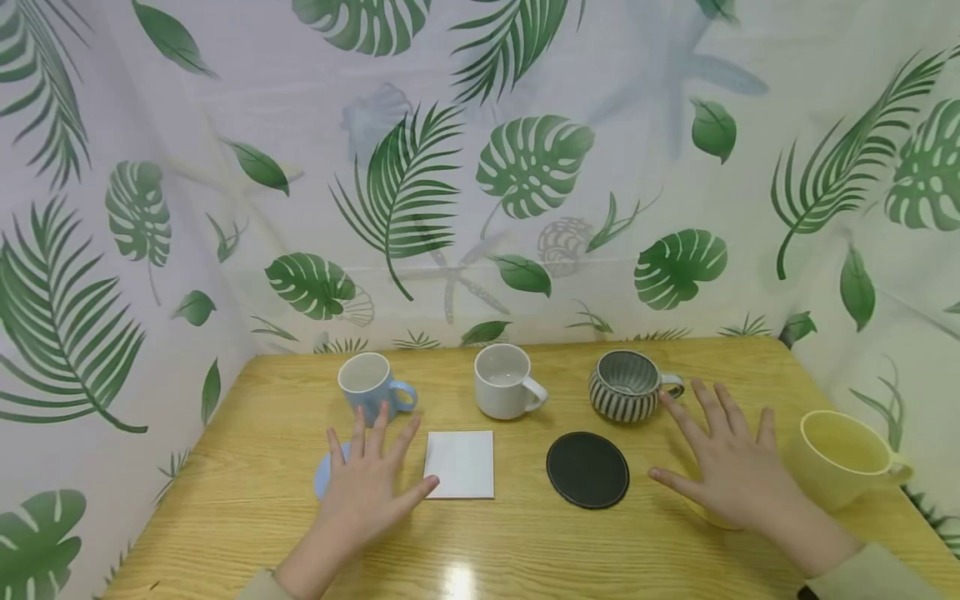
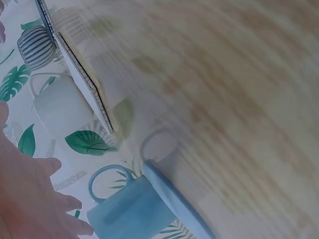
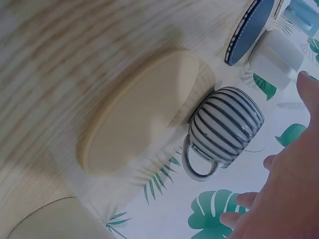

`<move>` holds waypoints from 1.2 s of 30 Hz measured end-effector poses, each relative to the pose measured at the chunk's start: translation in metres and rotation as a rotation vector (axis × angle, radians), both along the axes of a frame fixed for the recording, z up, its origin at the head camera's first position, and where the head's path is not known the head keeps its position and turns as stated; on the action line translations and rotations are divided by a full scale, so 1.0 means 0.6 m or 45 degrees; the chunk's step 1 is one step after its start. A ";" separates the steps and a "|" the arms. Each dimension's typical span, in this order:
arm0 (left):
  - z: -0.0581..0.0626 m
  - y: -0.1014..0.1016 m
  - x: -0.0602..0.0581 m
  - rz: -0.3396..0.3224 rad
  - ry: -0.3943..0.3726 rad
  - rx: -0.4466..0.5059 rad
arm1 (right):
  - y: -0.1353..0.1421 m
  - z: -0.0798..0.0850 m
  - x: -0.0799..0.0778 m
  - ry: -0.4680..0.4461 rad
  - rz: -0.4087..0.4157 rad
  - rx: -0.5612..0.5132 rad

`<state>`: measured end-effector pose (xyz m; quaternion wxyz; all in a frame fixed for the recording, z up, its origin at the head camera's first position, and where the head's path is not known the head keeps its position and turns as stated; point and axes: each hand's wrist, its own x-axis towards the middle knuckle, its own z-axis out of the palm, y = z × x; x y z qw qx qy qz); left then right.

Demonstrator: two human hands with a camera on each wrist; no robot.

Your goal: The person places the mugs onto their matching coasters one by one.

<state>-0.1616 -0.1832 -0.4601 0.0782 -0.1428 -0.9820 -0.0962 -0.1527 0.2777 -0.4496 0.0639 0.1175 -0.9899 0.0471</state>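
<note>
My left hand (image 1: 363, 492) is spread, palm down, over a round blue coaster (image 1: 322, 476), holding nothing. Just beyond its fingertips stands a light blue mug (image 1: 366, 385). My right hand (image 1: 731, 467), also with fingers spread, hovers above a round yellow coaster (image 3: 144, 114), mostly hidden by it in the head view. Past its fingers is a grey-and-white striped cup (image 1: 624, 387), and to its right a yellow mug (image 1: 836, 458). A white mug (image 1: 502, 383) stands at the back middle, behind a square white coaster (image 1: 460, 465). A round black coaster (image 1: 587, 470) lies before the striped cup.
The wooden table (image 1: 517, 546) carries the mugs along its back and the coasters in front. Leaf-printed cloth (image 1: 465, 167) hangs behind and at both sides. The yellow mug stands close to the table's right edge.
</note>
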 end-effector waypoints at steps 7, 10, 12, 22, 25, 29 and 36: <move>-0.009 0.005 0.001 -0.026 -0.004 -0.013 | 0.000 0.005 0.002 -0.020 0.004 0.005; -0.011 0.010 0.004 -0.041 -0.011 -0.019 | 0.002 0.006 0.002 -0.022 0.004 0.011; -0.013 0.014 0.005 -0.050 -0.015 -0.012 | 0.003 0.007 0.003 -0.021 0.007 0.017; -0.022 0.042 0.002 -0.106 -0.008 -0.024 | 0.011 0.013 0.007 -0.001 0.000 0.041; -0.022 0.049 0.002 -0.125 -0.010 -0.060 | 0.014 0.014 0.009 0.006 -0.002 0.042; -0.022 0.058 0.000 -0.149 0.012 -0.107 | 0.019 0.014 0.011 0.018 -0.006 0.037; -0.017 0.078 0.001 -0.180 -0.014 -0.118 | 0.033 0.015 0.012 0.032 -0.015 0.036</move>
